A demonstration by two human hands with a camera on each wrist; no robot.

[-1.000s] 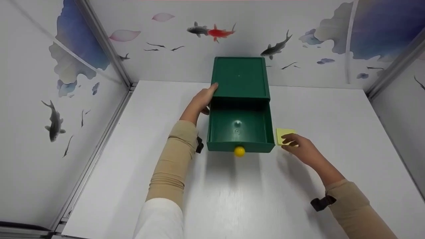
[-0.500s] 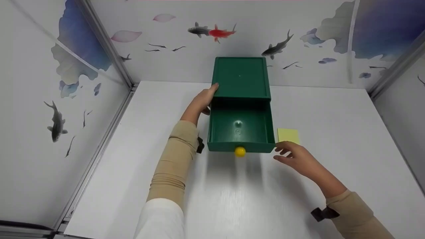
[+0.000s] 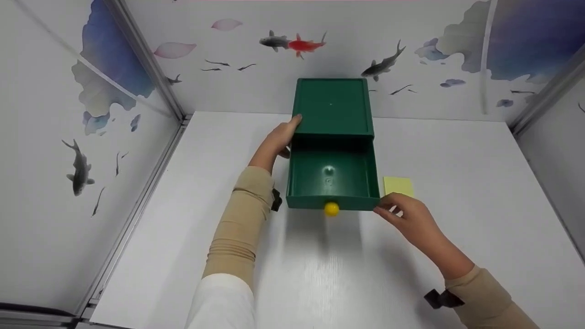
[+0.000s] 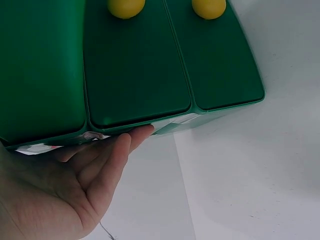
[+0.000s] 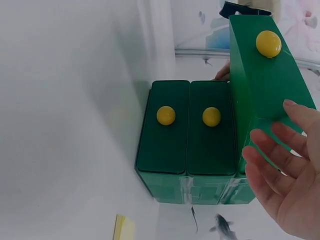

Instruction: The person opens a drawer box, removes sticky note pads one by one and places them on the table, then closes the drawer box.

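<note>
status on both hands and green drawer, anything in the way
Left hand against left side of cabinet. Right hand at drawer, front right corner. Drawer open, no contents visible. Nothing seen blocking; yellow pad to right.

The boxy plastic drawer cabinet (image 3: 332, 107) is coloured plain green, its round knobs (image 5: 166, 115) yellow. The square paper pad (image 3: 397, 184) is tinted pale yellow, the flat tabletop (image 3: 320, 292) white. White wall panels (image 3: 247, 93) are patterned with grey and red fish (image 3: 307, 45); cloth forearm sleeves (image 3: 232, 224) are coloured tan.
</note>
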